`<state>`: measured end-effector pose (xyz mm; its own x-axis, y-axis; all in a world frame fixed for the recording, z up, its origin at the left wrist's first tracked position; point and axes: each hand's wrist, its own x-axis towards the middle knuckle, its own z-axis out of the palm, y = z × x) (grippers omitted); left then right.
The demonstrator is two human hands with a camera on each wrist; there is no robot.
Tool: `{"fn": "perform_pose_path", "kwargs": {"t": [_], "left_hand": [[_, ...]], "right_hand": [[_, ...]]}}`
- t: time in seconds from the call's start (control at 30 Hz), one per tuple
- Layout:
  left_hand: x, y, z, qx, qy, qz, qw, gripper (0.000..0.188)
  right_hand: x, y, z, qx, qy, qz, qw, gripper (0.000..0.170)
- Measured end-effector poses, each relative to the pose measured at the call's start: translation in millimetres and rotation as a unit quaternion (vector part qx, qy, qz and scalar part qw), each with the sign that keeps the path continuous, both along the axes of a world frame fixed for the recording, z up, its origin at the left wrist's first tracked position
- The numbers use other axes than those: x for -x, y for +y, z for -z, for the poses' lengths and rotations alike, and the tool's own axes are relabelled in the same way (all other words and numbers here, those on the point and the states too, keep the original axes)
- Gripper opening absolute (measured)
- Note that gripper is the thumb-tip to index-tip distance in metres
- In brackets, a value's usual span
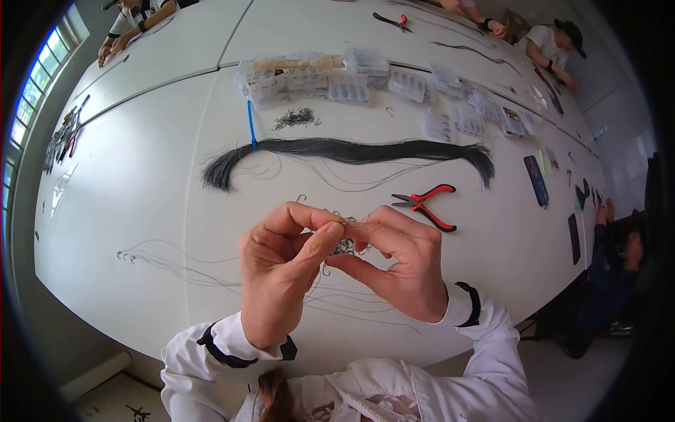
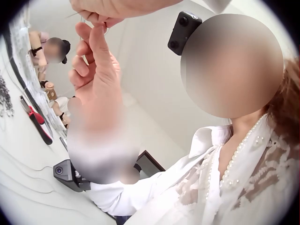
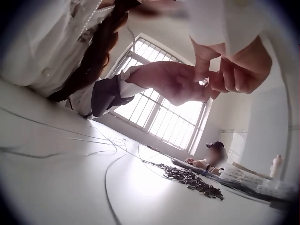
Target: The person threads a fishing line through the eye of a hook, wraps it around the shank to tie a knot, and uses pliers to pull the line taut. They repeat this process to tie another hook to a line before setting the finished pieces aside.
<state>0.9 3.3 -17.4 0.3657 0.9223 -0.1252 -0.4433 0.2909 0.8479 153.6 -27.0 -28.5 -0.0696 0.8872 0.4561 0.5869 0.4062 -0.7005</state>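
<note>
Fingertip to fingertip above the table, my left hand [image 1: 278, 264] and right hand [image 1: 404, 264] work on one small fish hook [image 1: 347, 221]. The left thumb and forefinger pinch the hook. My right thumb and fingers are bent in from the other side, pinching a thin fishing line [image 1: 366, 220] that curves beside the hook. Below the hands lies a pile of dark fish hooks [image 3: 190, 180], mostly hidden by the fingers in the head view. Several lines with hooks tied at their ends [image 1: 126, 256] stretch across the table on the left.
Red-handled pliers [image 1: 426, 205] lie beyond the right hand. Farther back are a long black bundle of line [image 1: 351, 149], a second hook pile [image 1: 296, 118] and clear plastic boxes [image 1: 348, 88]. A phone [image 1: 536, 181] is at the right. Other people sit around the table.
</note>
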Motion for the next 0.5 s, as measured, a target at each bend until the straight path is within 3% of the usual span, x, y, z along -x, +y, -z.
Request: {"fn": "perform_pose_path", "kwargs": {"t": [0.13,0.23,0.3,0.33,0.4,0.5], "left_hand": [[-3,-3,4,-0.014,0.008,0.0,1.0,0.008],[-3,-4,3,-0.026,0.015,-0.011,0.999,0.007],[-2,-5,2,-0.032,0.021,-0.014,0.999,0.005],[-1,-6,1,-0.054,0.041,-0.017,0.998,0.005],[-1,-7,0,-0.076,0.061,-0.021,0.995,0.005],[-1,-8,0,-0.149,0.147,-0.05,0.977,0.004]], "right_hand": [[0,-3,1,-0.02,-0.028,0.0,0.999,0.017],[1,-5,0,-0.099,-0.066,0.006,0.993,0.013],[0,-10,-3,-0.193,-0.243,0.046,0.949,0.014],[0,-11,-5,-0.193,-0.244,0.046,0.949,0.014],[0,-12,-9,-0.264,-0.344,0.077,0.898,0.014],[-1,-15,-19,-0.29,-0.397,0.077,0.868,0.012]]}}
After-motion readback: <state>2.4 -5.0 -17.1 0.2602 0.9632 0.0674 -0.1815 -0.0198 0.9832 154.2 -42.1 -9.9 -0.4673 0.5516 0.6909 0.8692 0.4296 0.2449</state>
